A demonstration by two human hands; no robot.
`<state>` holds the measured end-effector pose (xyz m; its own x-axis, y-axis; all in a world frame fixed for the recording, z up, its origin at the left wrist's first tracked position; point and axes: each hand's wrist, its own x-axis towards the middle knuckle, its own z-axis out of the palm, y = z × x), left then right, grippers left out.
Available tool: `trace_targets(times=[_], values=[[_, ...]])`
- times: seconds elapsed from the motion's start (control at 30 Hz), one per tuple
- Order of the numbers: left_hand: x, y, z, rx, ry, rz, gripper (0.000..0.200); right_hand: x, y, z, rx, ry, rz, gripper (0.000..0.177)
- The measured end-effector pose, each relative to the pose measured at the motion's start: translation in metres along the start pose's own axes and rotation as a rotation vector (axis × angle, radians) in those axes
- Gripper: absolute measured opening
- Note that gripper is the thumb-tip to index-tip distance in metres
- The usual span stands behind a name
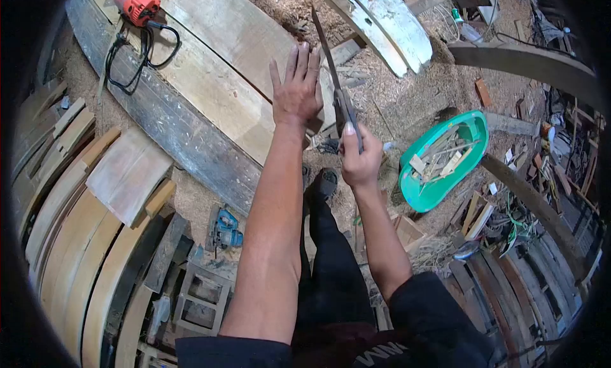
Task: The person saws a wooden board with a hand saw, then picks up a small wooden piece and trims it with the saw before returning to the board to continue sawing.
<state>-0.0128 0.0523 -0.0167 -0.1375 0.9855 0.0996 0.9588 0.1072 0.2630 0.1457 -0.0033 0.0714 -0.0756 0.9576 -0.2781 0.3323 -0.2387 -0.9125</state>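
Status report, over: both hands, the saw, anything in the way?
Left hand palm down on pale board. Right hand gripping saw. Saw looks close to left hand; red power tool clear, off to the left.

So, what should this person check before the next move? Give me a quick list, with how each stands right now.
1. Saw gripped in the right hand: ok.
2. Left hand palm-down on the board: ok.
3. Left hand well clear of the saw: cannot tell; they look close, but depth is unclear.
4. Red tool apart from both hands: ok.
5. Green tub apart from the saw: ok.
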Motion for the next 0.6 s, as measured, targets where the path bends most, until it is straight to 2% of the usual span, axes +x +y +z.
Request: trace_targets(times=[0.1, 0.27, 0.37, 0.4, 0.5, 0.53, 0.6], values=[[0.003, 0.002, -0.002, -0.018, 0.001, 0.002, 0.064, -0.019, -0.004, -0.006, 0.047, 0.011, 0.033, 0.032], [0.003, -0.002, 0.0, -0.02, 0.024, 0.006, 0.063, 0.01, -0.015, 0.001, 0.005, -0.012, 0.048, 0.032], [0.005, 0.0, -0.003, 0.048, -0.016, -0.005, 0.063, -0.007, -0.007, -0.008, 0.013, -0.003, -0.024, 0.032], [0.006, 0.001, -0.004, 0.022, -0.015, -0.009, 0.063, -0.012, -0.012, -0.01, 0.006, -0.01, 0.033, 0.031], [0.004, -0.001, -0.002, -0.007, 0.01, 0.0, 0.063, 0.008, -0.007, -0.002, -0.006, 0.0, -0.018, 0.031], [0.005, -0.001, -0.002, -0.008, 0.005, 0.002, 0.062, 0.015, -0.011, 0.004, 0.046, 0.017, 0.053, 0.03], [0.004, 0.0, -0.002, 0.012, 0.001, 0.002, 0.062, 0.002, -0.008, 0.0, -0.003, 0.027, -0.012, 0.03]])
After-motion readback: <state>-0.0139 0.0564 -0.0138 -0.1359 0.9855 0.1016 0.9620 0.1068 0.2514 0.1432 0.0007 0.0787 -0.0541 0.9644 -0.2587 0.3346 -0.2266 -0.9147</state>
